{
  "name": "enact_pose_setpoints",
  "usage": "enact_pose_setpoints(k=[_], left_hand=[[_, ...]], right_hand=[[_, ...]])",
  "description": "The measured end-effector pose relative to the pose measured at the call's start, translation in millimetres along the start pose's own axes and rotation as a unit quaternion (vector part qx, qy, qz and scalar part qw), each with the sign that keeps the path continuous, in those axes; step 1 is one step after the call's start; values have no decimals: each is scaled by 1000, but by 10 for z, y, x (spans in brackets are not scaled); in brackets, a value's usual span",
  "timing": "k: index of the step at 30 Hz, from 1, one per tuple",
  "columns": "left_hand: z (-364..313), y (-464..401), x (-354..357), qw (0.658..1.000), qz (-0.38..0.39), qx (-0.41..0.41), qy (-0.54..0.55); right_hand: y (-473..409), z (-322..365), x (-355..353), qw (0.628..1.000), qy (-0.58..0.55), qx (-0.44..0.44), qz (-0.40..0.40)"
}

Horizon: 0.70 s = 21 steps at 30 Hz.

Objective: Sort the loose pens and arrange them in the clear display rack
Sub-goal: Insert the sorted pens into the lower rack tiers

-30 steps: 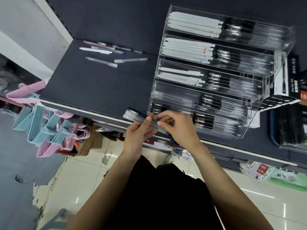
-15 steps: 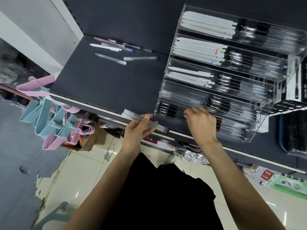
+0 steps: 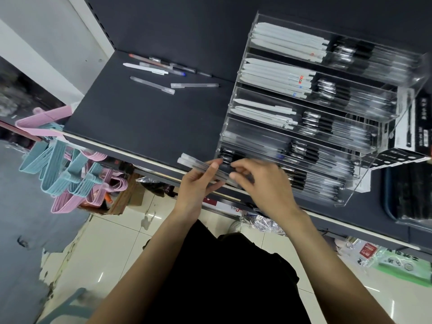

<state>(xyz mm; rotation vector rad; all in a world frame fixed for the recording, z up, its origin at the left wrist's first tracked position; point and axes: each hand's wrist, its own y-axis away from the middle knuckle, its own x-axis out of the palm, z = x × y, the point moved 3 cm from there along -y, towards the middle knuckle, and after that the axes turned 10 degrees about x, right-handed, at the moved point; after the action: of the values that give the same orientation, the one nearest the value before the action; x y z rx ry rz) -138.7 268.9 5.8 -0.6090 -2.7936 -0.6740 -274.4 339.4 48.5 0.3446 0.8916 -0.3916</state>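
The clear tiered display rack (image 3: 355, 190) stands on the dark shelf (image 3: 145, 118), its tiers filled with white pens and black-and-clear pens. My left hand (image 3: 196, 183) grips a bundle of clear pens (image 3: 194, 163) at the shelf's front edge, just left of the rack's lowest tier. My right hand (image 3: 259, 183) is against the bundle's right end, its curled fingertips pinching a pen there; motion blur hides the exact contact. Several loose pens (image 3: 152, 66) lie at the back left of the shelf, with two clear ones (image 3: 195, 85) a little nearer.
Pink and blue hangers (image 3: 70, 171) hang off the shelf's left end. A black-and-white pen box (image 3: 411, 127) and a dark bin (image 3: 409, 195) sit right of the rack. Packaged goods (image 3: 385, 260) lie on a lower shelf above the tiled floor.
My right hand has come back left from the rack's lowest tier to the bundle in my left hand. The view has shifted slightly; the left hand still holds the bundle.
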Motion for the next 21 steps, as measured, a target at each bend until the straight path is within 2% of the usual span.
enact_pose_setpoints(k=[2, 4, 7, 10, 12, 17, 21], left_hand=[[-24, -3, 81, 1000, 29, 11, 0], [-57, -2, 141, 999, 41, 24, 3], [-96, -30, 192, 998, 44, 33, 7], [-108, -88, 158, 999, 31, 27, 5], [-120, -127, 110, 1000, 16, 25, -8], [-160, -204, 40, 997, -40, 30, -61], [-207, -252, 30, 994, -62, 59, -75]], right_hand=[[-3, -2, 6, 996, -66, 32, 53], [-45, -50, -48, 989, -122, 45, 64], [-129, -201, -276, 986, -155, 63, 3], [-263, -438, -536, 988, -9, 53, -146], [-368, -542, -583, 976, 97, 54, -189], [-575, -546, -337, 949, 280, 0, -147], [-648, -474, -202, 936, 337, -5, -104]])
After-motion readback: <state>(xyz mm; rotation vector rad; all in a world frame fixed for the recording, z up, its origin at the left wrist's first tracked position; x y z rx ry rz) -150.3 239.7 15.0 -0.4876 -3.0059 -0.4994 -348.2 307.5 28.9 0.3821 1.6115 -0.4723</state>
